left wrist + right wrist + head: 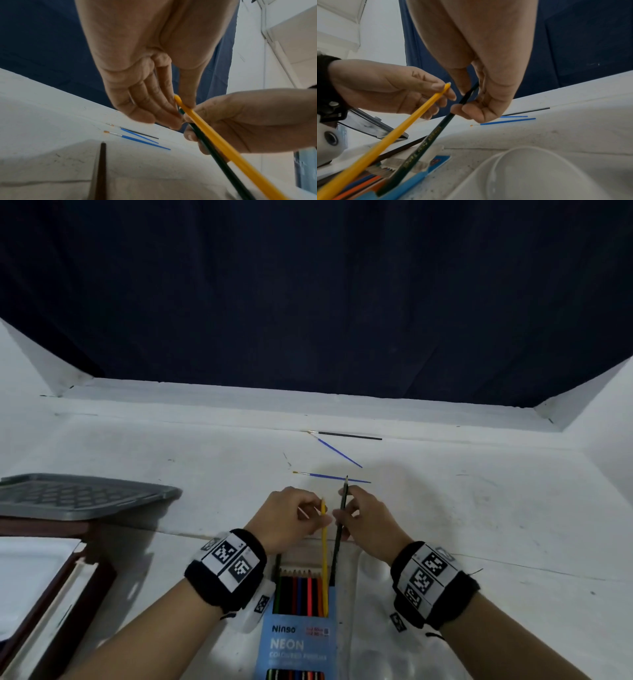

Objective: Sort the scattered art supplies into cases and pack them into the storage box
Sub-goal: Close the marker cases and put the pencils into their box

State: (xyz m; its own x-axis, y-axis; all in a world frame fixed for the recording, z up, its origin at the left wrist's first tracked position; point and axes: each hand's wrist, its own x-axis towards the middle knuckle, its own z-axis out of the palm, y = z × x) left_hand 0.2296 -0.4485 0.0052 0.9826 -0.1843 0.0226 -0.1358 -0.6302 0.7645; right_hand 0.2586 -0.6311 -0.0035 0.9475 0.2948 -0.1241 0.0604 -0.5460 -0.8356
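Note:
A blue "Neon" pencil case [297,645] lies open near the table's front, with several coloured pencils [301,594] in it. My left hand [320,517] pinches the top of a yellow pencil [324,556] whose lower end sits in the case. My right hand [342,513] pinches a dark green pencil [338,539], tip up, its lower end at the case's right edge. The left wrist view shows the left hand [180,112] on the yellow pencil [223,146]. In the right wrist view the right hand [464,100] holds the green pencil [426,139].
Beyond my hands lie three thin brushes: a black one [349,435] and two blue ones [339,451] [335,477]. A grey lid [78,494] and a brown-edged box [51,594] are at the left. A white palette [376,645] lies under the case. A dark pencil [101,169] rests beneath my left hand.

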